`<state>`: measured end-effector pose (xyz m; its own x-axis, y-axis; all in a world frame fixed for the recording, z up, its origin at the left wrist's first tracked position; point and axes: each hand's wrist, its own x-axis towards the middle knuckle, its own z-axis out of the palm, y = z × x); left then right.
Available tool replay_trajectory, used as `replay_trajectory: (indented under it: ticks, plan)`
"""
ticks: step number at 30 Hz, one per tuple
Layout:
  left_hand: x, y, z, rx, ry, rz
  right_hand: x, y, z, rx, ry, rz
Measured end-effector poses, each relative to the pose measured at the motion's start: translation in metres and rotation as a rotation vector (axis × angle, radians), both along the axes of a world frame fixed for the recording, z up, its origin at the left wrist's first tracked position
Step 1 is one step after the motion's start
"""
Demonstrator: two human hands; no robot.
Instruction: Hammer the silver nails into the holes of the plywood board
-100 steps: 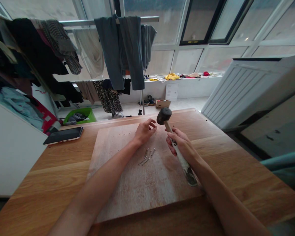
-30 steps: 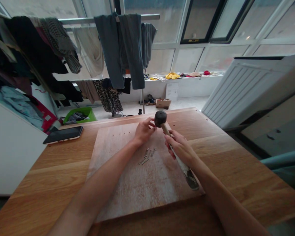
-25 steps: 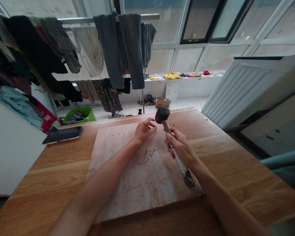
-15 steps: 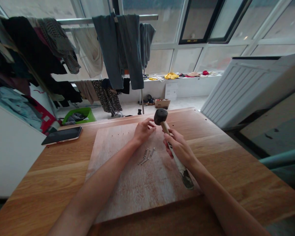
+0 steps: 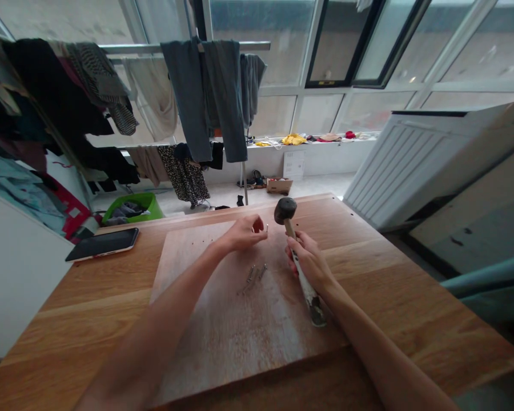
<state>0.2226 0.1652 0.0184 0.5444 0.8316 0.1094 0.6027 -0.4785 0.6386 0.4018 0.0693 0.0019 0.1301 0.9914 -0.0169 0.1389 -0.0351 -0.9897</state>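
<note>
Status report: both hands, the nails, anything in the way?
Right hand gripping mallet. Left hand beside upright nail, contact unclear. Loose nails lying on board. Left hand possibly in mallet's way.

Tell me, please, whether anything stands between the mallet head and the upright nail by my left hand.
Nothing visible does: the mallet head is just right of the upright nail, while the left hand is close on the nail's left.
</note>
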Motion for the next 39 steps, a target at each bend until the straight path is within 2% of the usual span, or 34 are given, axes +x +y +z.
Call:
replay_trajectory:
  ticks: [2, 4, 7, 12, 15, 20, 25, 31, 35, 39]
  plan:
    - [-0.006, -0.015, 0.018, -0.012, 0.207, -0.185, 0.000, 0.001, -0.001, -0.003, -0.020, -0.002]
    - [-0.008, -0.034, 0.032, 0.011, 0.393, -0.312, 0.000, 0.001, -0.003, -0.005, -0.042, -0.006]
    - [-0.002, -0.061, 0.041, 0.116, 0.548, -0.333, 0.000, 0.002, -0.005, -0.011, -0.071, -0.007]
    - [0.009, -0.075, 0.033, 0.164, 0.622, -0.315, 0.000, 0.003, -0.007, -0.014, -0.103, -0.001]
    - [0.010, -0.075, 0.031, 0.136, 0.621, -0.315, 0.000, 0.004, -0.008, -0.016, -0.114, 0.001]
    - [0.002, -0.068, 0.039, 0.110, 0.574, -0.345, 0.001, 0.004, -0.009, -0.023, -0.119, 0.004]
    - [-0.020, -0.038, 0.041, 0.079, 0.409, -0.268, 0.001, 0.004, -0.009, -0.032, -0.122, 0.006]
    - [-0.036, 0.001, 0.020, 0.049, 0.160, -0.067, 0.001, 0.004, -0.010, -0.038, -0.112, 0.012]
    - [-0.036, 0.007, 0.004, 0.119, 0.096, -0.032, 0.000, 0.003, -0.008, -0.043, -0.104, 0.021]
    - [-0.032, 0.004, 0.002, 0.152, 0.063, -0.031, 0.000, 0.002, -0.006, -0.042, -0.098, 0.022]
